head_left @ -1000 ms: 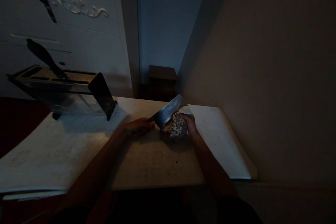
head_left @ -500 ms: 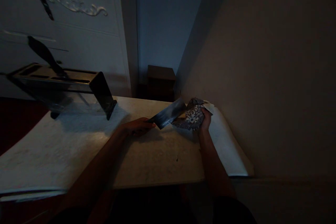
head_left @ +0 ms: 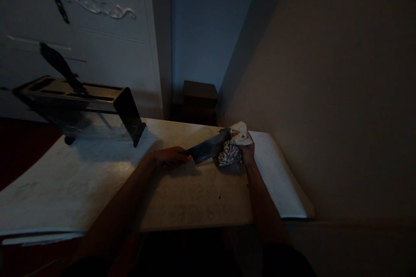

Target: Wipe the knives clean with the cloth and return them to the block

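Observation:
My left hand point(head_left: 170, 157) is closed around the handle of a cleaver point(head_left: 208, 148), whose broad blade points right and slightly away from me. In my right hand point(head_left: 248, 150) is a bunched patterned cloth point(head_left: 230, 155), dark with white figures and a pale underside turned up at the top. The cloth is against the far end of the blade and hides the tip. Both hands are just above the pale table point(head_left: 195, 199).
On the left of the table stands a knife block point(head_left: 123, 99) with clear sides and one black-handled knife point(head_left: 60, 65) in it. A wall point(head_left: 308, 95) rises close on the right. Beyond the far edge sits a small brown cabinet point(head_left: 200, 95), beside a white door point(head_left: 113, 47).
My right hand has shifted a little left with the cloth, which is now bunched over the blade's end with its pale side showing. The cleaver stays nearly in place, slightly lower.

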`<action>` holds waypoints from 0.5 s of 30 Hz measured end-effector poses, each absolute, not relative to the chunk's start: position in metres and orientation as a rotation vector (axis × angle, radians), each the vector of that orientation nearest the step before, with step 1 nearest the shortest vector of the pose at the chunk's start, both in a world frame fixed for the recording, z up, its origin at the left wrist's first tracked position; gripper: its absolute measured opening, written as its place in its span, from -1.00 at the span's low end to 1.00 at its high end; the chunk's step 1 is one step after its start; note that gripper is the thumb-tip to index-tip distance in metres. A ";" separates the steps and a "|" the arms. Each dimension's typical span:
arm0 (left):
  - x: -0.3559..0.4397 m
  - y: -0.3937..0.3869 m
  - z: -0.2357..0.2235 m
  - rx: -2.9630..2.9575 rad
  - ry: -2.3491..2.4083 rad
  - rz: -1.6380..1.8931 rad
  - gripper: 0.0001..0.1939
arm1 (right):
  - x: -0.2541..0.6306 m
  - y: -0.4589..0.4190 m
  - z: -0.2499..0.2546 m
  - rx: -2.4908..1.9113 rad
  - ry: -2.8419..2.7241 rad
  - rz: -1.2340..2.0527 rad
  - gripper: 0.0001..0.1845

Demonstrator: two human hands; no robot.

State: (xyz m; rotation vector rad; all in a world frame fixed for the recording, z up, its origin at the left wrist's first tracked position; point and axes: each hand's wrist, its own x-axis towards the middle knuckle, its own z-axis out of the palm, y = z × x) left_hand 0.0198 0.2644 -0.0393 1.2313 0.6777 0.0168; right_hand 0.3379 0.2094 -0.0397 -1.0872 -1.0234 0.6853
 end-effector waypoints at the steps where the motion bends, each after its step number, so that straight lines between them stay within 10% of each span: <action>1: 0.020 0.264 -0.039 1.219 0.679 0.016 -0.55 | 0.338 0.210 -0.041 -1.098 -1.026 0.676 -0.45; 15: 0.021 0.272 -0.051 1.086 0.631 0.110 -0.45 | 0.331 0.218 -0.053 -1.179 -1.054 0.554 -0.48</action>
